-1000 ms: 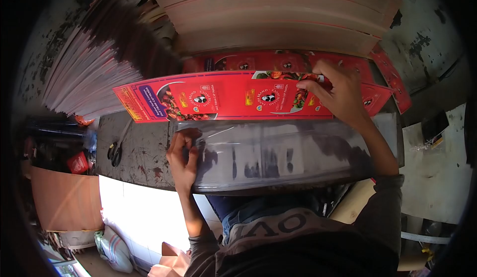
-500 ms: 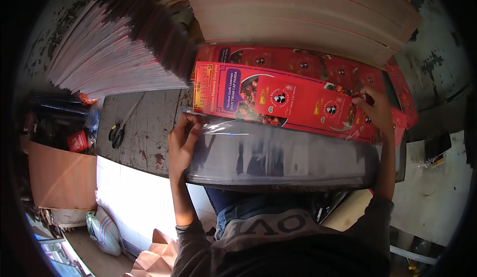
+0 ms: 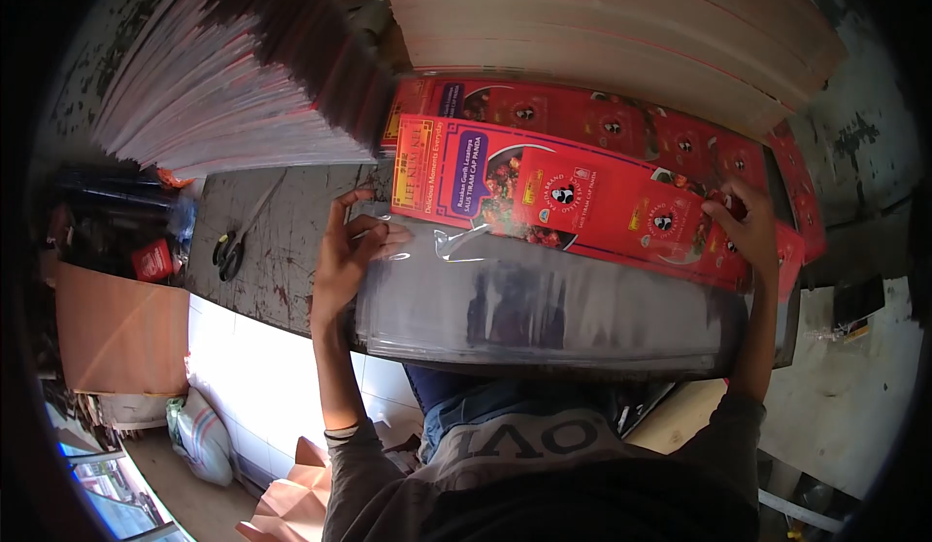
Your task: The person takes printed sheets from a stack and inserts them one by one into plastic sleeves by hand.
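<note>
A long red printed card (image 3: 621, 202) with food pictures and a panda logo lies at a slant over a pile of clear plastic sleeves (image 3: 544, 299). My right hand (image 3: 749, 231) pinches the card near its right end. At the upper left corner of the sleeves is my left hand (image 3: 349, 255), its fingers apart and holding nothing I can see. Glare on the plastic makes it hard to tell whether the card's left end is inside a sleeve. Behind it lie more red cards (image 3: 563, 105).
Black-handled scissors (image 3: 229, 255) rest on the worn table (image 3: 277, 241) at left. A tall fanned stack of sheets (image 3: 223, 95) stands at the back left, and a large pile of boards (image 3: 602, 27) behind the cards. A white sack (image 3: 202, 440) sits on the floor.
My left hand has moved left from the sleeve's corner and its fingers have spread. The red card and my right hand appear slightly farther right, partly with the shift of view.
</note>
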A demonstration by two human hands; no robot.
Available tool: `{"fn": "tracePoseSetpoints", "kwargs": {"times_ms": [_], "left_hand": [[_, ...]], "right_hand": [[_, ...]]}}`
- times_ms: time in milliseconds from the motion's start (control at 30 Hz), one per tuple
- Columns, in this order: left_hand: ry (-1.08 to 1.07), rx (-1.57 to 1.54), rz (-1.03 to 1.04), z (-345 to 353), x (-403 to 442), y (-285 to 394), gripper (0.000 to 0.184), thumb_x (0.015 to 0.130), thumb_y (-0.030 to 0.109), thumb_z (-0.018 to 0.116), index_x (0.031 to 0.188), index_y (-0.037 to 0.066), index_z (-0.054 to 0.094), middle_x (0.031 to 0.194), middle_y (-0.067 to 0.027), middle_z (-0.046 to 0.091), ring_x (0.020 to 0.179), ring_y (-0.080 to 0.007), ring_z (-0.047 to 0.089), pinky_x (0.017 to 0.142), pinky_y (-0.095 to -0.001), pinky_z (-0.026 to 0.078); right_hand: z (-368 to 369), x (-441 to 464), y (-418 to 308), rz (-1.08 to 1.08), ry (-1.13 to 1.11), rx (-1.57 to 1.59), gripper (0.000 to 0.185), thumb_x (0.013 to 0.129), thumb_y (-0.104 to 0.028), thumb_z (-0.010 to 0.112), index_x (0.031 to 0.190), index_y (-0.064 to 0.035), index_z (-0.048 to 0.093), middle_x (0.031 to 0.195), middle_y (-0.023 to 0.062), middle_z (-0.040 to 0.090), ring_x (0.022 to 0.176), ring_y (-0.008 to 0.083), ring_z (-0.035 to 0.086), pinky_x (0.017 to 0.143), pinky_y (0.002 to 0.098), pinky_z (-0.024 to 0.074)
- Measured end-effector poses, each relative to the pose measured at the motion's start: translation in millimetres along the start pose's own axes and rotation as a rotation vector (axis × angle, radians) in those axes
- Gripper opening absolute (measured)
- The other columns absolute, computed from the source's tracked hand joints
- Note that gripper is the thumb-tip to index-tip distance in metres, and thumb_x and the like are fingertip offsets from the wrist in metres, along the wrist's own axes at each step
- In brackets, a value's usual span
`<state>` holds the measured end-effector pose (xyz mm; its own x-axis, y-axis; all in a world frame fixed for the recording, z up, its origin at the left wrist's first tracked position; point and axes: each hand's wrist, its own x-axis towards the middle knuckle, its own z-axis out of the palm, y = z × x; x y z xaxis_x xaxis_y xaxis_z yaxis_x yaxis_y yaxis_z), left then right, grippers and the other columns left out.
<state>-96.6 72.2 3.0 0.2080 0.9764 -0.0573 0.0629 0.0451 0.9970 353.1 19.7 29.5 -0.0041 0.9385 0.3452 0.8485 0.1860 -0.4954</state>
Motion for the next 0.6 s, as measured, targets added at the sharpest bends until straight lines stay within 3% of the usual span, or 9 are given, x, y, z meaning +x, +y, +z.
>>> {"fn": "tracePoseSetpoints", "kwargs": {"times_ms": [600], "left_hand": [[0.031,0.019,-0.011,1.1,-0.5,-2.3,0.041,0.086,-0.001,0.048,0.124,-0.002,0.032,0.087,-0.0146,0.062,0.085,-0.0215,0.064,0.075,-0.027,0.051]], "right_hand": [[-0.8,-3.6,-1.5,-0.011,0.04,0.046,0.022,0.07,-0.016,0.073,0.073,-0.0023,0.055,0.059,0.0026,0.05,0.053,0.0073,0.041,0.049,0.0248,0.034]]}}
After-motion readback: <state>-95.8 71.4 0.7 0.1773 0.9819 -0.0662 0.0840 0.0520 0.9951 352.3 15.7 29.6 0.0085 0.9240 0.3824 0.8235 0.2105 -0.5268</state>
